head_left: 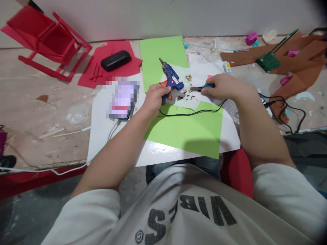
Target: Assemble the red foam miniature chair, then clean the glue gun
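Note:
My left hand (156, 97) is closed around the handle of a blue glue gun (171, 75), whose nozzle points up and away to the left. A small red light glows on its side. My right hand (221, 87) grips a utility knife (204, 88) with a blue and black body, its blade pointing left. Near the blade, brown and yellowish bits of glue residue (188, 78) lie on a pale scrap of paper (192, 103). Green sheets (189, 131) lie below and behind the scrap.
A phone (124, 99) lies left of my left hand, with a black case (116, 60) on red paper behind it. A red miniature rocking chair (51, 44) stands far left. The black cord (194, 112) crosses the green sheet. Brown paper (304, 81) and a small green chair-like piece (269, 62) are at right.

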Tool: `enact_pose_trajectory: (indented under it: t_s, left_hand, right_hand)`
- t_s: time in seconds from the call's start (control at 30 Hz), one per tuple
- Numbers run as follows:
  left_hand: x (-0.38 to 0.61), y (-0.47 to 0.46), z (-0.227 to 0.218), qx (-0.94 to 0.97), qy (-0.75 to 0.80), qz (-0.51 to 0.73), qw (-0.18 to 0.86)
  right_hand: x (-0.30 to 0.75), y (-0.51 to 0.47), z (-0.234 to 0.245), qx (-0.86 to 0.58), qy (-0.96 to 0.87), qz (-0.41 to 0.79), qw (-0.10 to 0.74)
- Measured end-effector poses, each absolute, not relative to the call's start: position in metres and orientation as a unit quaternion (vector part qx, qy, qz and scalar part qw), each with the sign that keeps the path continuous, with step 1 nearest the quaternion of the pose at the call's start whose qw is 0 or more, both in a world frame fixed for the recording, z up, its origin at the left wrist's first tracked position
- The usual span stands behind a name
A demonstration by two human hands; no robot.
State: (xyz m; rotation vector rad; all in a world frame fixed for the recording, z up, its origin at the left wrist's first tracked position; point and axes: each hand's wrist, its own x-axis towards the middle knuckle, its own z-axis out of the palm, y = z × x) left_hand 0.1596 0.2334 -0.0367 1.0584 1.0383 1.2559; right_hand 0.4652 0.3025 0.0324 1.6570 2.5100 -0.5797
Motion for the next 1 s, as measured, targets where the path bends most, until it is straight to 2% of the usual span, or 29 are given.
enact_pose_trajectory:
  t_s: [0.13, 0.37, 0.63, 0.73, 1.0]
  left_hand:
    - [0.158, 0.235, -0.039, 0.455, 0.457, 0.52, 0.56]
    - [0.158, 0.231, -0.026, 0.474, 0.486, 0.492, 0.545]
    - [0.161, 0.228, -0.017, 0.478, 0.498, 0.466, 0.553]
    - [0.159, 0.228, -0.018, 0.481, 0.496, 0.461, 0.557]
    - [0.165, 0.218, -0.014, 0.524, 0.474, 0.454, 0.543]
  right_hand:
    - [0.472, 0.307, 0.028, 0.568, 0.807, -0.16, 0.041]
    - [0.5, 0.319, 0.018, 0.551, 0.821, -0.148, -0.026]
    - [0.483, 0.291, 0.061, 0.586, 0.789, -0.182, 0.001]
    - [0.475, 0.285, 0.064, 0.568, 0.802, -0.184, -0.03]
    - [0.462, 0.284, 0.048, 0.508, 0.844, -0.09, -0.144]
